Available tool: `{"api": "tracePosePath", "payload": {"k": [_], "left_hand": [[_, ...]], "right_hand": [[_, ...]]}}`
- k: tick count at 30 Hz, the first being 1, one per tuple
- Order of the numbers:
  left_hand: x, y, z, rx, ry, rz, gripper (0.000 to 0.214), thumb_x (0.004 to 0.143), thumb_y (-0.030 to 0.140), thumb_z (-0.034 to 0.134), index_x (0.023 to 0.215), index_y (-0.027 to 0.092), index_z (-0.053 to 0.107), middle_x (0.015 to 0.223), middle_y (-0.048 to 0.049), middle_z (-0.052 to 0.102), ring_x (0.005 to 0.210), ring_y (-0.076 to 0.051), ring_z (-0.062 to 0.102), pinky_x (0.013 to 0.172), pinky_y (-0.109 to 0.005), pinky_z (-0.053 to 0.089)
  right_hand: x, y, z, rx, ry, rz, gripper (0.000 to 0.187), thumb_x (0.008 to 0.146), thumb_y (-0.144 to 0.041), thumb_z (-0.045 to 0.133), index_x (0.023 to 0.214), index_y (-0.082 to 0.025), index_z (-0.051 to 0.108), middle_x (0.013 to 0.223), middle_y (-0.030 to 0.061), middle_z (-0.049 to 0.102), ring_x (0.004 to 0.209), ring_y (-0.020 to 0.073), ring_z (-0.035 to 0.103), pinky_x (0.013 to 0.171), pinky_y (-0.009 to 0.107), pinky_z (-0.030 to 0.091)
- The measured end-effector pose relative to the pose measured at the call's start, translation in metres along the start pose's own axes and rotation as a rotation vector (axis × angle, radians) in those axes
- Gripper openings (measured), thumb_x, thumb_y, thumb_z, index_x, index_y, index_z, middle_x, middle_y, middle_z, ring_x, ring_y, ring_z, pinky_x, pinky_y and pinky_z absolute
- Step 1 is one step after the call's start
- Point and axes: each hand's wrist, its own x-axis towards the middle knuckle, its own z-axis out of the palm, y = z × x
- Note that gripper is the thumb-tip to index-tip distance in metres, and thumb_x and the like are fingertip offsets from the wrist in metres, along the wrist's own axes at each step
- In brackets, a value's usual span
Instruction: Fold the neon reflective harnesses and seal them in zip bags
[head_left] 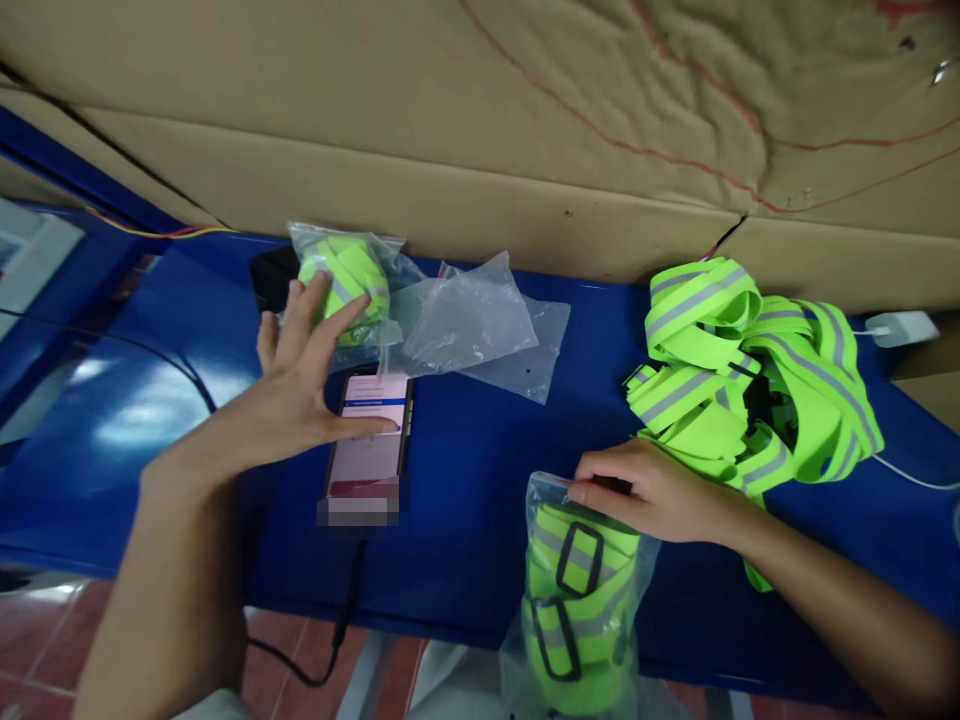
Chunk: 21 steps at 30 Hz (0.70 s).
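Note:
My left hand [307, 365] is spread with its fingers apart, thumb over the screen of a phone [367, 440] lying on the blue table. Its other fingers reach beside a clear bag [349, 285] packed with a neon-yellow reflective strap. Between thumb and curled fingers, my right hand [637, 490] pinches the top edge of another clear plastic bag [581, 600]. Inside that bag is a folded neon-yellow strap with grey stripes and two black buckles. The bag hangs at the table's front edge, its lower end over my lap.
Flat clear bags [480, 320] lie mid-table at the back. A heap of neon-yellow reflective straps [750, 380] sits at right, near a white plug [900, 328]. A cardboard-covered wall [450, 190] rises behind the table. A black cable [341, 620] hangs below the phone.

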Motion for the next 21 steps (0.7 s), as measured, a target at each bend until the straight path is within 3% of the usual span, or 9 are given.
{"api": "tracePosePath", "payload": {"k": [4,10,16,21], "left_hand": [[0.000,0.000,-0.004,-0.027,0.010,0.019,0.117,0.077,0.092,0.050,0.166,0.032,0.005,0.175,-0.0137,-0.011,0.160,-0.043,-0.014,0.122,-0.074,-0.001],[0.003,-0.006,-0.009,0.006,0.227,0.110,0.104,0.086,0.079,0.059,0.165,0.023,0.018,0.172,-0.0218,0.012,0.161,-0.041,0.010,0.126,-0.068,0.015],[0.009,-0.001,-0.005,0.018,0.307,0.126,0.095,0.089,0.071,0.062,0.160,0.016,0.030,0.166,-0.0252,0.026,0.157,-0.039,0.024,0.126,-0.062,0.024],[0.011,-0.004,-0.004,0.036,0.393,0.144,0.084,0.090,0.055,0.072,0.157,0.015,0.039,0.161,-0.0243,0.035,0.154,-0.038,0.033,0.125,-0.058,0.028]], "right_hand": [[0.001,0.000,0.000,0.003,-0.006,0.007,0.034,0.105,-0.040,0.055,0.081,-0.017,0.064,0.062,-0.0049,0.054,0.057,0.0049,0.048,0.057,0.022,0.033],[0.001,0.000,0.000,-0.002,-0.002,0.008,0.035,0.105,-0.041,0.055,0.080,-0.017,0.064,0.061,-0.0049,0.053,0.055,0.0053,0.046,0.056,0.022,0.032],[0.000,0.000,0.000,0.002,-0.004,0.002,0.035,0.105,-0.040,0.055,0.081,-0.017,0.064,0.061,-0.0049,0.052,0.055,0.0050,0.046,0.056,0.022,0.032],[0.000,0.001,0.000,0.012,-0.003,0.011,0.035,0.105,-0.041,0.055,0.081,-0.017,0.064,0.061,-0.0052,0.052,0.055,0.0045,0.046,0.056,0.021,0.032]]}}
